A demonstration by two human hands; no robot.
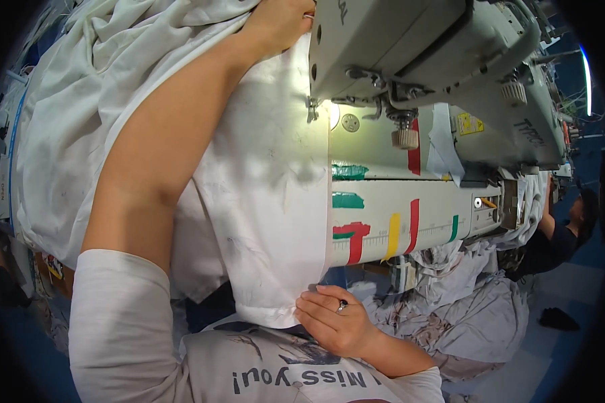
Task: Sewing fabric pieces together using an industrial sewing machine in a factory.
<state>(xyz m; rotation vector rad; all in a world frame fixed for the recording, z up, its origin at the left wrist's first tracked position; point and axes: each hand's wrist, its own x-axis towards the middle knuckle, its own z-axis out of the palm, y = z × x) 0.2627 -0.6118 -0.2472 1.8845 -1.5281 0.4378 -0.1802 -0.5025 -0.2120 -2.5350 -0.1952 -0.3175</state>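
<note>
I see left hand (279, 23) pressing white fabric (262, 181) beside sewing machine (437, 74); right hand (333, 319) pinching fabric's near edge (fingers curled).

Blue floor (588, 282) is showing at the right and lower edges. A heap of pale crumpled fabric (477, 316) is lying on it, right of centre. A dark object (558, 318) is sitting on the floor nearby. Another person in dark clothing (561, 235) is working at the far right. A bright strip light (587, 77) is glowing upper right.
</note>
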